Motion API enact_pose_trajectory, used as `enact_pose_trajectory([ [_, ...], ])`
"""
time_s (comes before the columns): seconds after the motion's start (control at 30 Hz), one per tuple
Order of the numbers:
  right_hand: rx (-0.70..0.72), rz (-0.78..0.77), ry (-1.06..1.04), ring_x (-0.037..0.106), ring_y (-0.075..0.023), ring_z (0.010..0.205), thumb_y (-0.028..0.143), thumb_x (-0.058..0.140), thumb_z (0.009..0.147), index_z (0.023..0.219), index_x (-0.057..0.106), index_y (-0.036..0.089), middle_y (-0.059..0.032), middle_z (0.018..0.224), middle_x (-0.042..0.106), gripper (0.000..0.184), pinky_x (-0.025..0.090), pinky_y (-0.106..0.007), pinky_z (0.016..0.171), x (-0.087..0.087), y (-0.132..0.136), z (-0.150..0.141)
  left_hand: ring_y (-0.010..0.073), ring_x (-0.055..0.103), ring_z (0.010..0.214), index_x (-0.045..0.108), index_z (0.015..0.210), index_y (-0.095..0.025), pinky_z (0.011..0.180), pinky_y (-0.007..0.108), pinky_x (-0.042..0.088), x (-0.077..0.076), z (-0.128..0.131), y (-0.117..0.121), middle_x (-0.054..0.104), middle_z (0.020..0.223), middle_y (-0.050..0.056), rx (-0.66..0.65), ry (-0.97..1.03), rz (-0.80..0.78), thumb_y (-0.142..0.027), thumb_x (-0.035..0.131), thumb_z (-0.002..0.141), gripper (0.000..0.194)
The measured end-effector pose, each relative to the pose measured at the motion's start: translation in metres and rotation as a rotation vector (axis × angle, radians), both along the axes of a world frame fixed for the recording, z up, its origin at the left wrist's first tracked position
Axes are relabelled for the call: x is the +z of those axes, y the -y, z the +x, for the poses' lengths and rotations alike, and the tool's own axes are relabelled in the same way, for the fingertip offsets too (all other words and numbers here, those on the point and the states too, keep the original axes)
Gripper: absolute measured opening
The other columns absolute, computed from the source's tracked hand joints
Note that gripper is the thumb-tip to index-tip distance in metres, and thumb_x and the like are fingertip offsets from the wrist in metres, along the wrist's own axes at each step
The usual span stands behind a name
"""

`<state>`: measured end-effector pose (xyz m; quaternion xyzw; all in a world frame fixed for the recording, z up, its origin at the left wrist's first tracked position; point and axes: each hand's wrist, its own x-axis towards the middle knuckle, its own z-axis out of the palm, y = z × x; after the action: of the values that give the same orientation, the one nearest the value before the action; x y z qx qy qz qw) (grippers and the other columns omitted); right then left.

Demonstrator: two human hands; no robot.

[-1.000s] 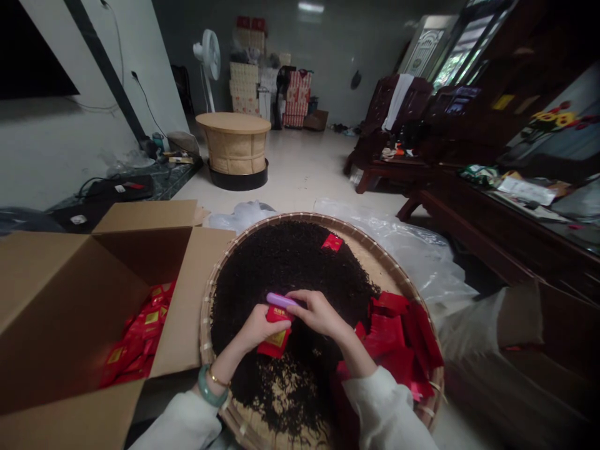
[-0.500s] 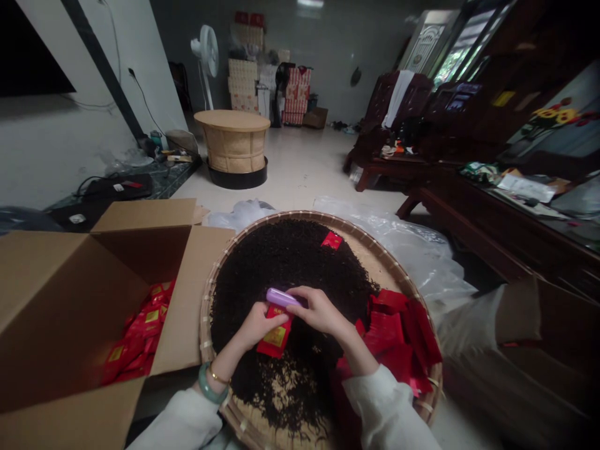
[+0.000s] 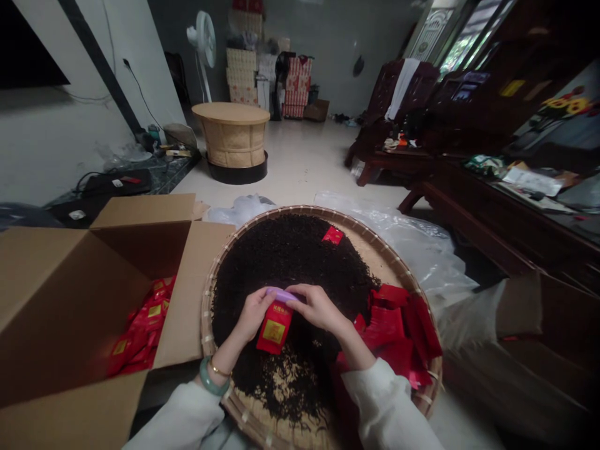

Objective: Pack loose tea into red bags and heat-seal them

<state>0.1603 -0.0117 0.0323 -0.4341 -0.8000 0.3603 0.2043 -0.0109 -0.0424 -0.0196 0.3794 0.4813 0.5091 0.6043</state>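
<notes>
My right hand (image 3: 316,306) is closed around a small purple handheld bag sealer (image 3: 281,295). The sealer lies across the top edge of a red packet (image 3: 273,334) with a gold label. At the packet's upper left corner, my left hand (image 3: 253,312) pinches, its fingertips against the sealer's left end. The packet hangs upright over dark dried tea leaves (image 3: 276,250) spread in a round woven tray (image 3: 375,240). Flat red packets (image 3: 389,331) are heaped on the tray's right side, by my right forearm. One small red packet (image 3: 332,235) lies on the leaves near the far rim.
An open cardboard box (image 3: 51,300) at the left contains several filled red packets (image 3: 145,325). Clear plastic sheeting (image 3: 407,244) lies behind the tray. To the right stand another box (image 3: 557,337) and a dark wooden table (image 3: 478,219). A round-topped woven stand (image 3: 234,140) is farther back.
My left thumb has moved up from the packet's face to its top edge by the sealer, baring the gold label. The right hand still holds the sealer. The view has tilted slightly.
</notes>
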Motion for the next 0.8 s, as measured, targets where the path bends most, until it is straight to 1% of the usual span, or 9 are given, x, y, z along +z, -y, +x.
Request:
enact_pose_trajectory([
  [0.27, 0.001, -0.026, -0.016, 0.066, -0.0234, 0.088, 0.024, 0.062, 0.082, 0.103, 0.070, 0.020, -0.0065, 0.101, 0.073, 0.023, 0.049, -0.031, 0.079, -0.0016, 0.0011, 0.0001, 0.0142, 0.056, 0.057, 0.069, 0.083, -0.012, 0.056, 0.024, 0.043, -0.0068, -0.0025, -0.0002, 0.066, 0.068, 0.003, -0.003, -0.034, 0.016, -0.056, 0.068, 0.069, 0.046],
  [0.8, 0.004, -0.035, -0.014, 0.066, -0.0223, 0.088, 0.026, 0.062, 0.083, 0.104, 0.070, 0.021, -0.0049, 0.100, 0.073, 0.023, 0.049, -0.030, 0.079, -0.0032, 0.0006, 0.0003, 0.0142, 0.055, 0.057, 0.068, 0.081, -0.012, 0.055, 0.024, 0.043, -0.0073, -0.0024, 0.0010, 0.066, 0.068, 0.003, 0.003, -0.024, 0.009, -0.053, 0.067, 0.070, 0.042],
])
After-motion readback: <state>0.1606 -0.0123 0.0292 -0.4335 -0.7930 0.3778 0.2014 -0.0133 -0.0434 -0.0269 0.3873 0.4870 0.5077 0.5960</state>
